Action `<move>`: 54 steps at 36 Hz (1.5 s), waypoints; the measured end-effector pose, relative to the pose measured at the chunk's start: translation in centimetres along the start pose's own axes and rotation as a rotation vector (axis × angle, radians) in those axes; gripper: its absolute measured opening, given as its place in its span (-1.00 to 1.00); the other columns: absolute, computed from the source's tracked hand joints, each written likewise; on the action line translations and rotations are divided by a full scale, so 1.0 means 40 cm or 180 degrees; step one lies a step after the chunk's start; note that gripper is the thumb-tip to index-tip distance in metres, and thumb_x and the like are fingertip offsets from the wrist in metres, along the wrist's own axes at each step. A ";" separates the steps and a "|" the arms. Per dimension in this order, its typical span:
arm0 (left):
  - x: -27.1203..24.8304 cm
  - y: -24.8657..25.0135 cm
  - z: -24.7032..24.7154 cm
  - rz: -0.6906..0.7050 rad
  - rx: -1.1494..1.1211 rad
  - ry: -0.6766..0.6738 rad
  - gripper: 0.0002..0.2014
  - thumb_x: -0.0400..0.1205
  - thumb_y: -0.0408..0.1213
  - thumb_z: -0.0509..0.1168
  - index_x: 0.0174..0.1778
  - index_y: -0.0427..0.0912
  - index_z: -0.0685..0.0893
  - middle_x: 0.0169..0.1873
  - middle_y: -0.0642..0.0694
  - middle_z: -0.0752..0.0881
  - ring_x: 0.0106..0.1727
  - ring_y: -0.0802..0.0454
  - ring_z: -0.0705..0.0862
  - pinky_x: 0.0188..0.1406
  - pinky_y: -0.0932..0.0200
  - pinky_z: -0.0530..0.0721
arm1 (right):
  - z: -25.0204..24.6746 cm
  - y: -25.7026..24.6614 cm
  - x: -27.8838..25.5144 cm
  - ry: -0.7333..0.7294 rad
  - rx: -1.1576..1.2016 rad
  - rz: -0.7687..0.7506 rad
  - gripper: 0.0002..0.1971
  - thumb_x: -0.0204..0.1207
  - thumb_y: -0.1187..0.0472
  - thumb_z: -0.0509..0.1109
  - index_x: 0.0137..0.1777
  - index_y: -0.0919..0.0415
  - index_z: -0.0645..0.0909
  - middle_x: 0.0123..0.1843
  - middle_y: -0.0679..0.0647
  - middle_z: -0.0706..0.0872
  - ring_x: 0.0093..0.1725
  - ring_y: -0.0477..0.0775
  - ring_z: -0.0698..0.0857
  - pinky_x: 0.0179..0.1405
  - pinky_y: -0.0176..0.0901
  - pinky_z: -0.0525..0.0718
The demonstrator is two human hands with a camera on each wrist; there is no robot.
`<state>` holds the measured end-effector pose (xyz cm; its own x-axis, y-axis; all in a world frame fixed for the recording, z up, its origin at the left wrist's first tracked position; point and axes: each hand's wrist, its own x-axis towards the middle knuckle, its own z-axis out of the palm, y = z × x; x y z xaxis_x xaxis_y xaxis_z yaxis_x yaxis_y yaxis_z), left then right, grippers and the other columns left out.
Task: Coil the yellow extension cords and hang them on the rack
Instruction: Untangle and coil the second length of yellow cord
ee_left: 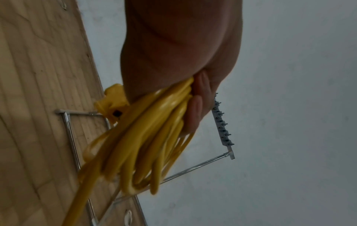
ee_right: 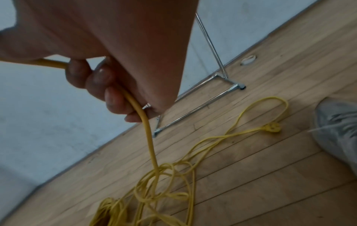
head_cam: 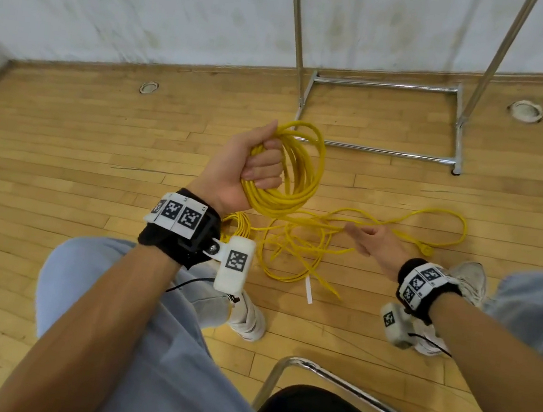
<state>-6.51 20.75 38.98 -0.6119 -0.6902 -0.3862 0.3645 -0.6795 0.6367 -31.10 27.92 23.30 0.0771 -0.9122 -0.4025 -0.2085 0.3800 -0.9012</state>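
The yellow extension cord is partly coiled. The left hand holds the finished loops in a fist, fingers curled round the bundle, raised above the wooden floor; the left wrist view shows a yellow connector at the top of that bundle. The right hand pinches the free run of cord between curled fingers and thumb. The slack lies tangled on the floor, ending in a plug near the right shoe.

Step in hand, as judged: forming the next loop. The next move calls for drawing the slack up and laying it into the left hand at matching loop size, clearing the tangle as it feeds. The metal rack stands ahead by the wall, with nothing hung on the parts in view.

No brand or readable writing is visible; the wristbands carry only black-and-white square code markers.
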 end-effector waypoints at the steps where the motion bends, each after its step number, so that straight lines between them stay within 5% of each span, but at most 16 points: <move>1: -0.001 0.001 -0.001 -0.0030 0.0141 0.0038 -0.59 0.82 -0.04 0.08 -0.35 -0.10 0.42 -0.73 0.10 0.26 -0.78 0.19 0.25 -0.65 0.28 0.12 | -0.009 0.013 0.006 0.0119 -0.0008 0.0051 -0.27 0.14 -0.62 0.43 -0.51 0.02 0.24 -0.51 -0.02 0.26 -0.49 -0.02 0.20 -0.26 -0.04 0.17; 7: 0.011 -0.015 -0.015 -0.0087 0.1149 0.0529 -0.61 0.82 -0.07 0.11 -0.35 -0.09 0.40 -0.71 0.08 0.23 -0.78 0.21 0.19 -0.70 0.26 0.05 | -0.046 -0.031 0.047 0.0749 0.0139 0.0320 -0.28 0.13 -0.50 0.63 -0.46 -0.02 0.23 -0.47 0.08 0.53 -0.46 0.09 0.56 -0.24 0.01 0.56; 12: 0.017 -0.045 -0.016 -0.0231 0.2024 0.0695 -0.59 0.82 -0.11 0.14 -0.37 -0.08 0.35 -0.69 0.06 0.23 -0.75 0.19 0.18 -0.73 0.33 0.10 | -0.053 -0.150 0.048 0.0434 0.0668 0.0048 -0.46 0.35 -0.32 0.64 -0.35 0.04 0.43 -0.51 -0.09 0.24 -0.50 -0.01 0.19 -0.48 -0.11 0.17; 15: 0.018 -0.084 -0.001 -0.0207 0.2902 0.0740 -0.54 0.80 -0.09 0.24 -0.43 -0.08 0.35 -0.64 0.00 0.26 -0.68 0.11 0.17 -0.66 0.30 0.14 | -0.051 -0.208 0.040 -0.0114 0.0902 0.0164 -0.66 0.70 0.01 0.42 -0.30 0.10 0.57 -0.48 -0.09 0.34 -0.52 -0.09 0.22 -0.57 -0.23 0.15; 20: 0.035 -0.154 0.023 0.0152 0.3507 0.1314 -0.42 0.68 0.26 0.28 -0.31 -0.25 0.47 -0.69 -0.02 0.38 -0.66 0.04 0.29 -0.60 0.21 0.26 | 0.007 -0.293 -0.034 -0.0408 0.0380 -0.0218 -0.75 0.74 0.26 0.25 -0.02 0.40 0.71 -0.28 0.12 0.63 -0.52 -0.07 0.49 -0.54 -0.26 0.41; 22: 0.046 -0.171 0.026 0.0348 0.3451 0.1628 -0.25 0.61 0.46 0.15 -0.26 -0.31 0.54 -0.69 -0.05 0.44 -0.66 0.04 0.37 -0.56 0.20 0.34 | 0.038 -0.309 -0.062 -0.0244 -0.0518 -0.0549 -0.74 0.72 0.31 0.21 -0.06 0.47 0.64 -0.19 0.20 0.75 -0.49 -0.05 0.66 -0.50 -0.25 0.56; 27: 0.048 -0.200 0.078 0.0892 0.3145 0.1717 -0.24 0.80 0.27 -0.05 -0.66 -0.07 0.50 -0.70 -0.04 0.48 -0.61 0.03 0.41 -0.57 0.16 0.32 | 0.071 -0.342 -0.103 0.0050 -0.1757 -0.0861 -0.85 0.71 0.24 0.16 0.09 0.26 0.54 -0.19 0.15 0.77 -0.34 0.06 0.79 -0.26 0.08 0.79; 30: 0.055 -0.207 0.103 0.1116 0.3093 0.1487 -0.40 0.83 0.20 -0.08 -0.38 0.04 0.65 -0.70 0.00 0.45 -0.62 0.07 0.39 -0.61 0.18 0.30 | 0.065 -0.355 -0.131 0.0373 -0.1836 -0.1038 -0.70 0.71 0.28 0.21 0.41 0.24 0.37 -0.26 0.08 0.68 -0.33 0.02 0.70 -0.48 -0.21 0.56; 32: 0.063 -0.207 0.119 0.1225 0.3036 0.1356 -0.44 0.84 0.17 -0.11 -0.13 0.10 0.77 -0.70 0.03 0.44 -0.63 0.08 0.37 -0.60 0.17 0.28 | 0.049 -0.370 -0.143 0.0576 -0.1952 -0.1136 -0.70 0.69 0.28 0.25 0.39 0.25 0.38 -0.26 0.05 0.67 -0.31 -0.01 0.69 -0.49 -0.26 0.49; 38: 0.100 -0.189 0.154 0.1394 0.2666 0.1566 -0.31 0.82 0.21 -0.04 -0.60 -0.06 0.42 -0.67 -0.05 0.32 -0.64 0.05 0.24 -0.60 0.17 0.14 | 0.020 -0.437 -0.121 0.0996 -0.1902 -0.0973 -0.63 0.60 0.33 0.39 0.36 0.32 0.42 -0.02 0.14 0.70 -0.24 -0.05 0.63 -0.50 -0.35 0.45; 41: 0.126 -0.173 0.149 0.1568 0.2643 0.1755 -0.33 0.80 0.24 -0.02 -0.56 -0.10 0.41 -0.67 0.00 0.32 -0.61 0.06 0.25 -0.55 0.09 0.15 | 0.028 -0.460 -0.109 0.1111 -0.1749 -0.0944 -0.74 0.59 0.40 0.36 0.27 0.36 0.56 0.04 0.24 0.72 -0.24 -0.02 0.63 -0.58 -0.47 0.49; 44: 0.148 -0.157 0.143 0.1623 0.2398 0.1859 -0.31 0.79 0.28 -0.05 -0.44 -0.20 0.47 -0.64 -0.06 0.32 -0.61 0.03 0.25 -0.55 0.08 0.17 | 0.029 -0.485 -0.104 0.1120 -0.1451 -0.1009 -0.75 0.59 0.42 0.34 0.21 0.50 0.69 0.06 0.37 0.78 -0.04 0.22 0.76 -0.32 -0.32 0.62; 47: 0.150 -0.136 0.150 0.1564 0.2194 0.1816 -0.26 0.80 0.28 -0.13 -0.36 -0.25 0.57 -0.62 -0.12 0.36 -0.63 0.03 0.29 -0.61 0.20 0.20 | 0.035 -0.498 -0.093 0.1137 -0.1246 -0.1049 -0.77 0.64 0.36 0.31 0.19 0.31 0.74 -0.01 0.15 0.80 -0.11 0.02 0.76 -0.51 -0.54 0.54; 49: 0.146 -0.133 0.148 0.1503 0.2105 0.1705 -0.24 0.79 0.29 -0.19 -0.41 -0.14 0.64 -0.60 -0.11 0.43 -0.58 0.02 0.39 -0.58 0.16 0.28 | 0.045 -0.500 -0.090 0.1122 -0.1219 -0.1108 -0.76 0.66 0.31 0.29 0.23 0.23 0.73 0.06 0.12 0.81 -0.15 -0.02 0.74 -0.41 -0.53 0.58; 52: 0.141 -0.147 0.139 0.1443 0.1680 0.1430 -0.33 0.81 0.26 -0.20 -0.08 -0.03 0.75 -0.24 -0.20 0.78 -0.15 -0.11 0.80 -0.17 -0.05 0.74 | 0.060 -0.503 -0.100 0.1098 -0.1319 -0.1281 -0.73 0.71 0.22 0.30 0.28 0.23 0.76 0.21 0.11 0.81 0.09 0.00 0.78 -0.06 -0.44 0.61; 54: 0.134 -0.153 0.140 0.1463 0.1450 0.1409 -0.35 0.81 0.25 -0.19 0.07 -0.04 0.75 0.05 -0.23 0.82 0.21 -0.17 0.79 0.24 -0.21 0.73 | 0.062 -0.505 -0.106 0.1113 -0.1305 -0.1383 -0.75 0.70 0.21 0.34 0.26 0.20 0.79 0.18 0.06 0.82 0.11 -0.11 0.74 -0.03 -0.58 0.51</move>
<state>-15.96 22.61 36.74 -0.0977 -0.9775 -0.1867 0.1311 -0.1986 0.9713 -24.79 24.50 42.81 -0.0675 -0.9906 0.1189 -0.5871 -0.0569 -0.8075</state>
